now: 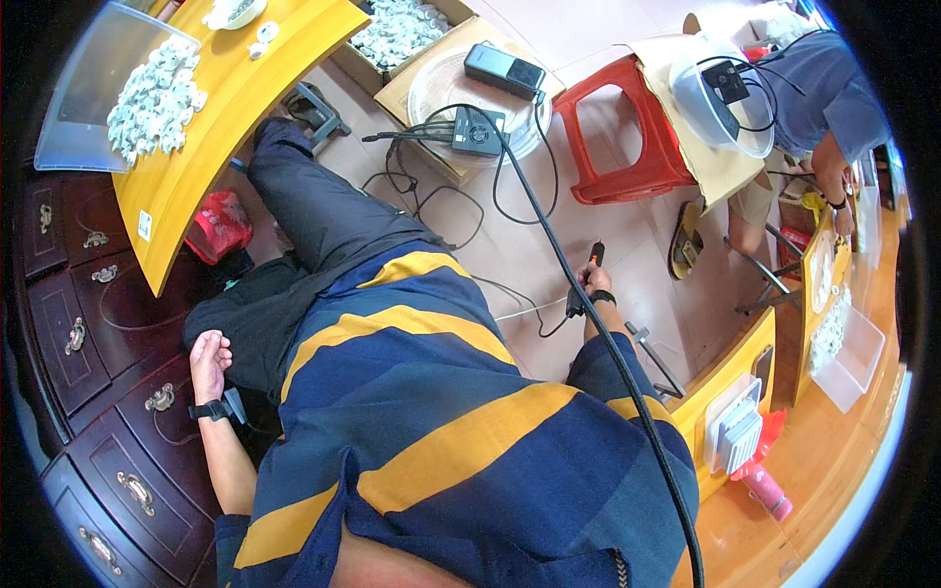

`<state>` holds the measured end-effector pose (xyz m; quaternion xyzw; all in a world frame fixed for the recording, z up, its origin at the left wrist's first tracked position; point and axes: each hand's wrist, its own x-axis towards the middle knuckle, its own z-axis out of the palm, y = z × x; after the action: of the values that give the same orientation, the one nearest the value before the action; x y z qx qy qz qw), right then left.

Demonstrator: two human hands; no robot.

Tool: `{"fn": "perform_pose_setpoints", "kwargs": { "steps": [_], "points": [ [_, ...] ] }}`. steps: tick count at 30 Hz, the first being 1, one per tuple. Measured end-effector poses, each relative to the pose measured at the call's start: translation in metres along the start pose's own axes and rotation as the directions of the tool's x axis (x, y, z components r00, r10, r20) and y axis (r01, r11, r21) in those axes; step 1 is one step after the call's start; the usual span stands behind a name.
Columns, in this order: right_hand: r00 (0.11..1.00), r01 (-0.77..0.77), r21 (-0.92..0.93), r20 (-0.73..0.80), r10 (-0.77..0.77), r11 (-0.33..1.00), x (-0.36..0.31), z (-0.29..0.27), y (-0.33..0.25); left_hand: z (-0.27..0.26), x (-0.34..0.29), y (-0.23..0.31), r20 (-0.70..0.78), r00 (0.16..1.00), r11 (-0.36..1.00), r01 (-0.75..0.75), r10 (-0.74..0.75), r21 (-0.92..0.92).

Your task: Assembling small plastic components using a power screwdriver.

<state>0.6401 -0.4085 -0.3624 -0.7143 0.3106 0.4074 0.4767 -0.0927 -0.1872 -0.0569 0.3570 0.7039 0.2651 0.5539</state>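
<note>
My left hand (209,361) is beside my black-trousered leg (323,206), near the dark wooden drawers. Its fingers are curled in, and nothing shows between them. A black watch (210,411) is on that wrist. Out to the right, over the tiled floor, my right hand (594,278) is closed around a small black-and-orange handheld tool (597,254), whose exact kind I cannot make out. A black band and a small black device (575,302) with a thin cable are at the right wrist.
A yellow table (186,191) holds a clear bin (78,118) and a pile of small pale pieces (157,103). Black cables cross the floor near a red stool (598,181). Another person (838,93) is at the far right. A second yellow table (735,367) is nearer.
</note>
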Motion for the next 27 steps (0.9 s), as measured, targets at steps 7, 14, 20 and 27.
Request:
{"fn": "perform_pose_setpoints", "kwargs": {
  "steps": [7,14,20,27],
  "points": [
    [0.999,-0.009,-0.009,0.031,0.010,1.000,-0.001,0.006,-0.006,0.000,0.000,0.004,0.008,1.000,0.999,0.009,-0.009,0.037],
    [1.000,-0.002,0.018,0.007,0.002,1.000,0.005,0.009,0.000,0.001,-0.003,0.004,0.017,1.000,1.000,-0.007,0.006,0.014],
    [0.997,-0.031,-0.023,0.068,0.033,0.999,0.003,0.009,0.005,0.007,0.000,0.006,0.004,1.000,1.000,-0.005,0.005,0.015],
    [0.976,0.046,-0.116,0.215,-0.021,0.992,-0.042,0.017,0.009,0.006,0.002,0.004,0.019,1.000,1.000,-0.001,0.001,-0.006]
  ]
}}
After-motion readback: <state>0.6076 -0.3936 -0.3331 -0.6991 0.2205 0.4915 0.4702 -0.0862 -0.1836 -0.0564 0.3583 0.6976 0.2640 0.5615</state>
